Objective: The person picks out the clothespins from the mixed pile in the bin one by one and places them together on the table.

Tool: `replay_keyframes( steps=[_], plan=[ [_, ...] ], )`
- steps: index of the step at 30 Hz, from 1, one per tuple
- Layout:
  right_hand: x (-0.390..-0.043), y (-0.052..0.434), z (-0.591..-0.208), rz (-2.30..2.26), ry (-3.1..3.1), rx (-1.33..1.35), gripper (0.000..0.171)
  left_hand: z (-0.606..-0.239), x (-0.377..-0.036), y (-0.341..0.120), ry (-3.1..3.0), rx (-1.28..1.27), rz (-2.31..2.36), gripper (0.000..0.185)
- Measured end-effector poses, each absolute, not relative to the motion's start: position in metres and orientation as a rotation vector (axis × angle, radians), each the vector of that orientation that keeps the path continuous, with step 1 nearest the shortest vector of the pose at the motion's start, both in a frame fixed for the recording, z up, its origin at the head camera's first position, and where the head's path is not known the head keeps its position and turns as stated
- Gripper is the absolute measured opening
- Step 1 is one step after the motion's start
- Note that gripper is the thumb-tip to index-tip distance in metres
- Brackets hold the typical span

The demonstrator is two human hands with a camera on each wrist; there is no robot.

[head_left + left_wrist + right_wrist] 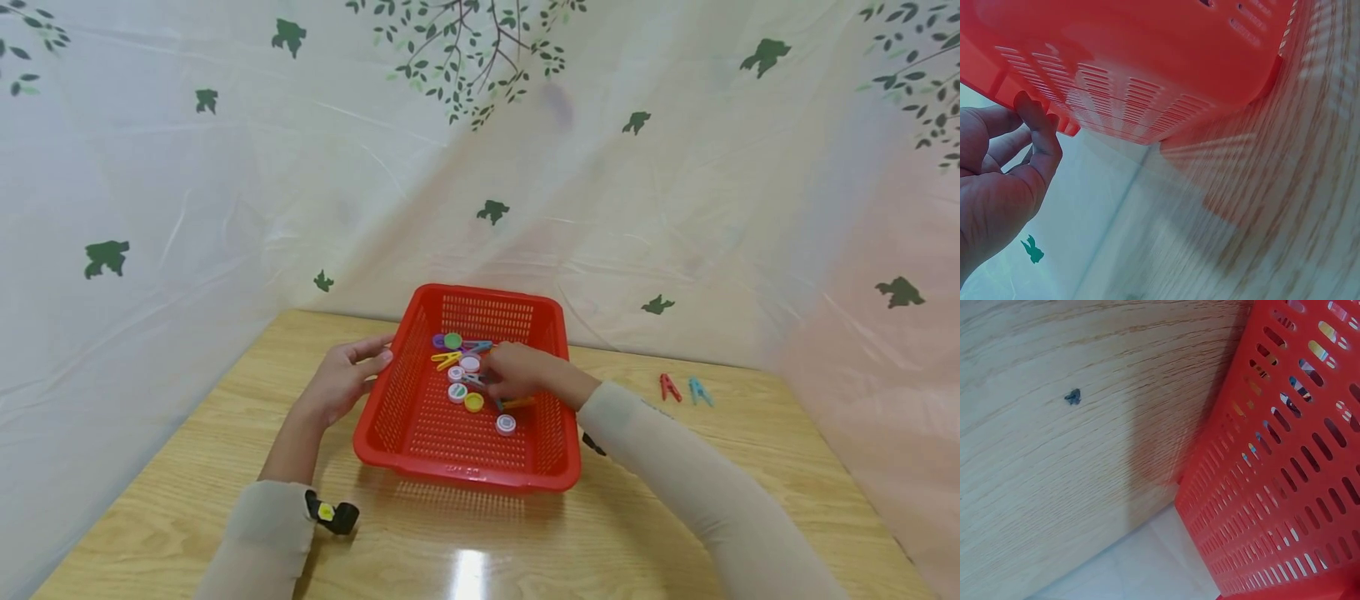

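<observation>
Red slotted basket (420, 417) sitting mid-worktop (187, 467); left hand (347, 377) resting open-fingered at its 9 o'clock rim, right hand (516, 371) curling over clothespegs (447, 359) inside, grip unclear; risk: basket sliding, pegs snagging.

Left grip (347, 377) relaxed, right grip (516, 371) seemingly curled.

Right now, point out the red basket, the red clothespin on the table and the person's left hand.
red basket (465, 477): head view, on its near front rim.
red clothespin (668, 387): head view, on its middle.
left hand (341, 379): head view, on the back of the hand, beside the basket's left wall.
</observation>
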State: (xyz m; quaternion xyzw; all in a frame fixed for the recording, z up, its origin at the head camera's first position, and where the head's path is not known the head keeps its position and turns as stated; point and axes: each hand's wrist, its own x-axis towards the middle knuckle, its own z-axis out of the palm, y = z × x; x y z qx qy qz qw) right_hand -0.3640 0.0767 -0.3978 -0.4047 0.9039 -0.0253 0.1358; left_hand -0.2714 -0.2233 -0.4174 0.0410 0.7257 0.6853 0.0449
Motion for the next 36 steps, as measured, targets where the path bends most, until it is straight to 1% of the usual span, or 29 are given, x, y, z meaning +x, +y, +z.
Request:
replay_keyframes(
  steps=[9, 20, 29, 36],
  plan=[
    [-0.369, 0.082, -0.398, -0.155, 2.657, -1.267, 0.027, -0.418, -0.273, -0.221, 2.224, 0.145, 2.092, 0.049],
    [-0.364, 0.088, -0.390, -0.181, 2.719, -1.346, 0.039, -0.416, -0.274, -0.220, 2.213, 0.132, 2.083, 0.049],
    [-0.359, 0.094, -0.374, -0.225, 2.733, -1.388, 0.035, -0.416, -0.273, -0.222, 2.219, 0.115, 2.077, 0.050],
    [-0.355, 0.102, -0.362, -0.191, 2.768, -1.375, 0.036, -0.416, -0.270, -0.222, 2.227, 0.119, 2.072, 0.052]
  ],
)
